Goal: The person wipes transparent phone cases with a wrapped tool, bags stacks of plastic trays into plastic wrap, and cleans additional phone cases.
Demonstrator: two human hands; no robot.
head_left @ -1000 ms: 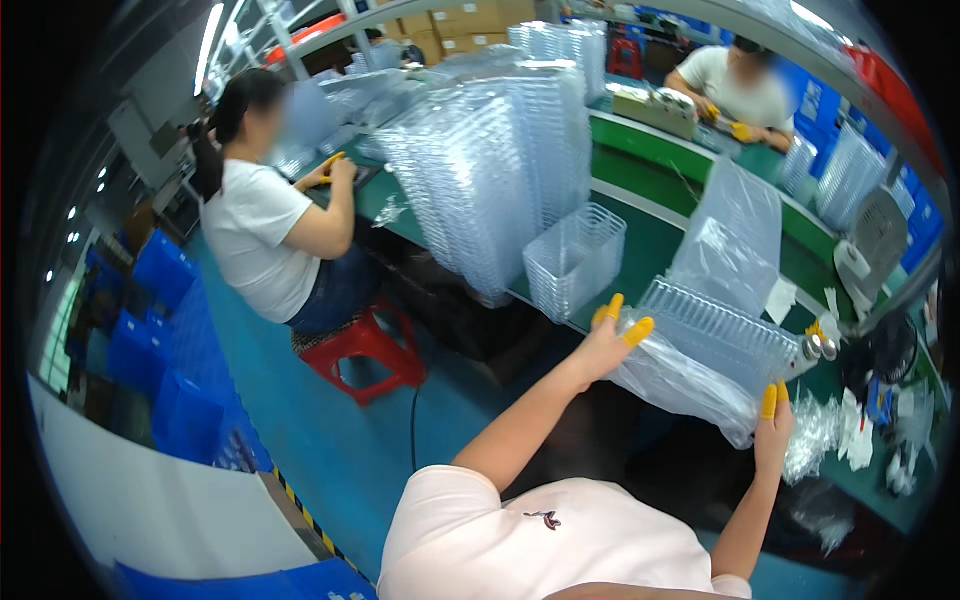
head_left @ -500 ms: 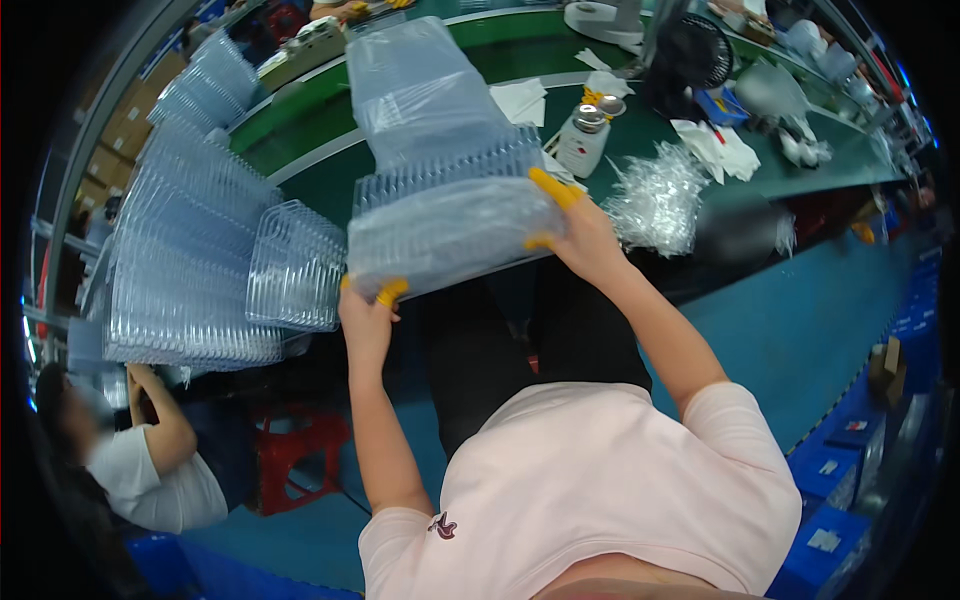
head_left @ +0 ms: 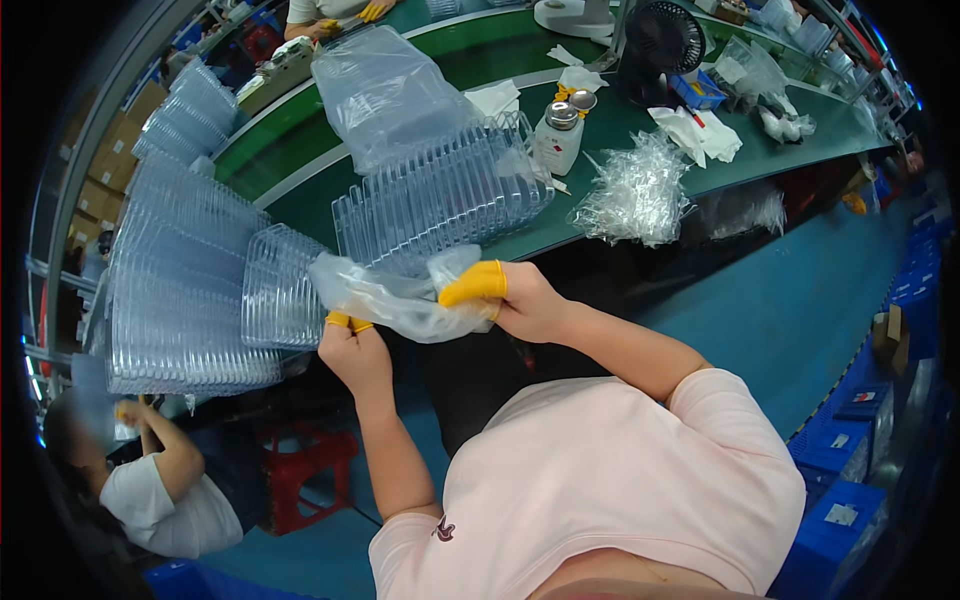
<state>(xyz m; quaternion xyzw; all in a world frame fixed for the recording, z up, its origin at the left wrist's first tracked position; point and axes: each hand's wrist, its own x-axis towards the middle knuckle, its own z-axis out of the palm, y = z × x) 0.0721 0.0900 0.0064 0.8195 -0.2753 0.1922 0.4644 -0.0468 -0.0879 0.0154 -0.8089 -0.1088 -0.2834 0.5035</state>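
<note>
Bunched between my hands is a clear plastic bag point(head_left: 400, 305), held off the near edge of the green bench. My left hand point(head_left: 353, 345), in yellow finger cots, is closed on its left part. With yellow-covered fingers wrapped round the other end, my right hand point(head_left: 505, 295) grips the bag too. Just beyond it lies a row of nested clear plastic trays point(head_left: 440, 195), now bare. Behind that row rests another stack in a clear bag point(head_left: 385, 95). A smaller group of clear trays point(head_left: 283, 280) stands by my left hand.
Large stacks of clear trays point(head_left: 185, 280) fill the left side. A white dispenser bottle point(head_left: 558, 138), crumpled clear film point(head_left: 635, 190) and a black fan point(head_left: 660, 45) stand on the right. A co-worker point(head_left: 170, 490) sits at the lower left beside a red stool point(head_left: 310, 480).
The bag has come off the near row of trays and is now gathered in my hands. My right hand has moved left and nearer to me. The trays lie uncovered on the bench.
</note>
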